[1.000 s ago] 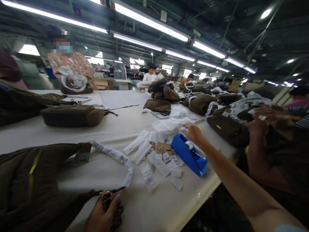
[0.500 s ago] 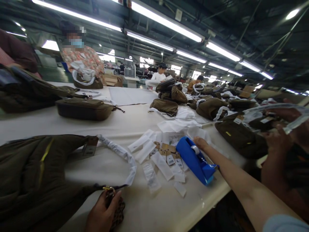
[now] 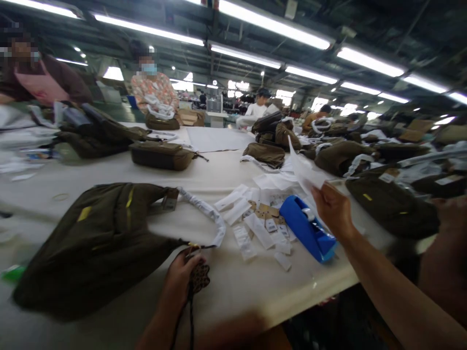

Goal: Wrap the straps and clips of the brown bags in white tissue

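Observation:
My left hand is closed on a dark, flower-shaped patterned charm at the strap end of an olive-brown handbag. Black cords hang below this hand. The bag lies on its side, its handle wrapped in clear plastic and a tag at the strap's upper end. Over the table's right part, my right hand pinches a thin white translucent sheet, raised off the pile. Just below that hand stands a blue tape dispenser.
Loose white slips and brown tags lie left of the dispenser. More olive bags sit at the back and right. A co-worker's arm is close on the right. Other people stand across the table.
My right hand has lifted from the pile with a white translucent sheet in its fingers. The view has swung left; my left hand stays on the charm.

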`<state>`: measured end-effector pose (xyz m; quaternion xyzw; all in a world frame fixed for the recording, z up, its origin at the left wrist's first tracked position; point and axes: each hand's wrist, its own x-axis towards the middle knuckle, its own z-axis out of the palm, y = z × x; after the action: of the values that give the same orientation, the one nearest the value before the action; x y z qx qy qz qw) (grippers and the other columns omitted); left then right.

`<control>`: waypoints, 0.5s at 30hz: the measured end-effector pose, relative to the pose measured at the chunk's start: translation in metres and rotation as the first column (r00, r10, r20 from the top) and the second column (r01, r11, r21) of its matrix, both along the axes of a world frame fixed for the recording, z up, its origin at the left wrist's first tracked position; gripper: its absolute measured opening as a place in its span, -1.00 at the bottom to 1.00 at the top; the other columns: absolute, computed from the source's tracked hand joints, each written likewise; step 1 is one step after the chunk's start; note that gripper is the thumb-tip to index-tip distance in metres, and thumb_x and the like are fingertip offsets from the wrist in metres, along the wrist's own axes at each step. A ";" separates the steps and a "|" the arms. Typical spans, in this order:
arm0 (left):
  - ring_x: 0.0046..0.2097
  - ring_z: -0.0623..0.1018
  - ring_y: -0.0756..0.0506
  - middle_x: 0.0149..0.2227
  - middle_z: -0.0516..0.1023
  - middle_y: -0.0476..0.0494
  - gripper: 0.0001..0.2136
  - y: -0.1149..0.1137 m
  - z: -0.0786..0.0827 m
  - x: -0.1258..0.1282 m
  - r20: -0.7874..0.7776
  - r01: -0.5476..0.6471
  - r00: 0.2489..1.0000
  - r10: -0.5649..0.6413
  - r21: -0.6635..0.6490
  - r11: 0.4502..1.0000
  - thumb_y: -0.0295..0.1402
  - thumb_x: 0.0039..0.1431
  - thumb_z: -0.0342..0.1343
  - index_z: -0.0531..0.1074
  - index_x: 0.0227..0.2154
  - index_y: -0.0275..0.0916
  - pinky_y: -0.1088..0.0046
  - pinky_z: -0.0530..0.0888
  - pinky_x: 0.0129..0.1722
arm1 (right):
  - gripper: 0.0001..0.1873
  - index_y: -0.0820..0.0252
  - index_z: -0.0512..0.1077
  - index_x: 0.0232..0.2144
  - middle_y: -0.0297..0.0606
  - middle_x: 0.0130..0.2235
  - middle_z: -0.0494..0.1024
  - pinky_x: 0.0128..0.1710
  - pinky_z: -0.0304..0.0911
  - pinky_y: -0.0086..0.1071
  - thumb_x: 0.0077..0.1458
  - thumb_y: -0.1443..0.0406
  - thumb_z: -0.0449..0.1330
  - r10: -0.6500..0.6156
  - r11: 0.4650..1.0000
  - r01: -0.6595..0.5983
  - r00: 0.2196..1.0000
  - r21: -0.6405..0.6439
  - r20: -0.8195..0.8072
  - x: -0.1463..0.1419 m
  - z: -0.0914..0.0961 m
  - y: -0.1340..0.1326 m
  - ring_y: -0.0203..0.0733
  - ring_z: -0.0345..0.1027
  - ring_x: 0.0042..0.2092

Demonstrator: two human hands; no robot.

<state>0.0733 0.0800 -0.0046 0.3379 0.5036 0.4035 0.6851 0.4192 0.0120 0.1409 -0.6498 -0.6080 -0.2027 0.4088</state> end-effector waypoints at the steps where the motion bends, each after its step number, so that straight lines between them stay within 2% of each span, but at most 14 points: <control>1: -0.60 0.42 -0.01 -0.53 0.40 0.01 -0.61 -0.002 0.006 -0.004 0.060 0.062 0.996 -0.063 0.019 0.998 -0.29 -0.17 0.19 0.27 -0.22 -0.23 0.53 0.34 -0.70 | -0.72 0.22 0.38 -0.14 -0.11 -0.19 0.46 -0.11 0.20 -0.30 0.10 0.34 -0.01 0.122 0.991 -0.120 0.992 -0.060 0.031 -0.032 -0.016 -0.015 -0.14 0.31 -0.13; 2: -0.61 0.39 0.03 -0.55 0.38 0.01 -0.65 -0.002 0.010 -0.010 0.117 0.142 0.982 -0.149 0.063 0.988 -0.28 -0.15 0.17 0.28 -0.27 -0.28 0.60 0.29 -0.71 | -0.66 0.17 0.33 -0.06 -0.13 -0.13 0.45 -0.08 0.19 -0.29 0.08 0.38 -0.01 0.294 0.945 -0.279 0.953 -0.171 0.072 -0.062 -0.033 -0.031 -0.15 0.29 -0.09; 3: -0.60 0.39 0.05 -0.55 0.39 -0.01 -0.68 -0.001 0.014 -0.015 0.130 0.162 0.977 -0.170 0.069 0.984 -0.28 -0.15 0.18 0.31 -0.31 -0.31 0.62 0.29 -0.69 | -0.60 0.13 0.30 -0.02 -0.14 -0.10 0.44 -0.06 0.19 -0.28 0.06 0.41 0.01 0.463 0.866 -0.421 0.878 -0.268 0.118 -0.088 -0.051 -0.046 -0.15 0.27 -0.06; 5: -0.56 0.40 0.06 -0.53 0.40 -0.05 -0.70 0.002 0.019 -0.028 0.126 0.154 0.979 -0.161 0.061 0.986 -0.29 -0.18 0.20 0.34 -0.36 -0.34 0.62 0.32 -0.62 | -0.57 0.13 0.30 -0.01 -0.16 -0.11 0.46 -0.07 0.23 -0.26 0.03 0.44 0.03 0.657 0.723 -0.571 0.743 -0.390 0.129 -0.128 -0.087 -0.070 -0.15 0.29 -0.07; 8: -0.57 0.39 0.06 -0.55 0.39 -0.05 -0.72 0.005 0.025 -0.041 0.092 0.144 0.985 -0.148 0.044 0.989 -0.35 -0.24 0.24 0.36 -0.42 -0.36 0.63 0.30 -0.63 | -0.60 0.21 0.35 -0.06 -0.07 -0.10 0.44 -0.11 0.27 -0.16 -0.01 0.40 0.10 0.725 0.602 -0.606 0.688 -0.520 0.038 -0.157 -0.125 -0.085 -0.04 0.28 -0.07; 10: -0.60 0.36 0.06 -0.58 0.38 -0.04 -0.73 0.004 0.028 -0.043 0.072 0.161 0.984 -0.163 0.037 0.986 -0.36 -0.24 0.23 0.35 -0.43 -0.36 0.62 0.28 -0.68 | -0.57 0.18 0.33 -0.05 -0.06 -0.02 0.37 -0.07 0.25 -0.11 -0.04 0.30 0.17 0.722 0.529 -0.607 0.689 -0.593 -0.061 -0.161 -0.136 -0.083 0.03 0.22 0.00; 11: -0.61 0.36 0.05 -0.59 0.38 -0.04 -0.74 0.003 0.029 -0.042 0.066 0.173 0.982 -0.175 0.036 0.984 -0.36 -0.23 0.23 0.35 -0.43 -0.36 0.61 0.28 -0.68 | -0.54 0.16 0.31 -0.03 -0.07 0.02 0.33 -0.05 0.24 -0.13 -0.03 0.24 0.17 0.692 0.521 -0.609 0.712 -0.598 -0.122 -0.159 -0.137 -0.079 0.03 0.20 0.02; 12: -0.61 0.37 0.05 -0.59 0.38 -0.04 -0.74 0.001 0.029 -0.040 0.061 0.185 0.981 -0.186 0.035 0.982 -0.37 -0.22 0.22 0.34 -0.43 -0.35 0.60 0.29 -0.68 | -0.55 0.16 0.30 -0.02 -0.08 0.03 0.31 -0.06 0.25 -0.17 0.00 0.20 0.14 0.630 0.552 -0.599 0.755 -0.579 -0.181 -0.157 -0.137 -0.074 -0.01 0.21 0.02; 13: -0.60 0.39 0.04 -0.58 0.38 -0.04 -0.75 -0.001 0.028 -0.037 0.056 0.195 0.979 -0.197 0.033 0.980 -0.37 -0.22 0.22 0.34 -0.43 -0.35 0.60 0.30 -0.67 | -0.57 0.18 0.29 -0.02 -0.07 0.03 0.31 -0.10 0.28 -0.23 0.05 0.19 0.09 0.538 0.611 -0.563 0.811 -0.557 -0.230 -0.155 -0.137 -0.068 -0.05 0.24 -0.01; 15: -0.57 0.43 0.00 -0.57 0.39 -0.05 -0.76 -0.005 0.026 -0.032 0.045 0.213 0.976 -0.213 0.024 0.977 -0.39 -0.20 0.21 0.33 -0.42 -0.34 0.57 0.34 -0.64 | -0.61 0.23 0.29 -0.05 -0.04 -0.03 0.33 -0.20 0.31 -0.27 0.10 0.17 0.02 0.321 0.722 -0.410 0.912 -0.558 -0.254 -0.154 -0.136 -0.055 -0.08 0.31 -0.10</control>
<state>0.0411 0.0746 0.0209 0.3868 0.4445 0.3403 0.7328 0.2656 -0.0427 0.0050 -0.6246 -0.7264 0.1308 0.2552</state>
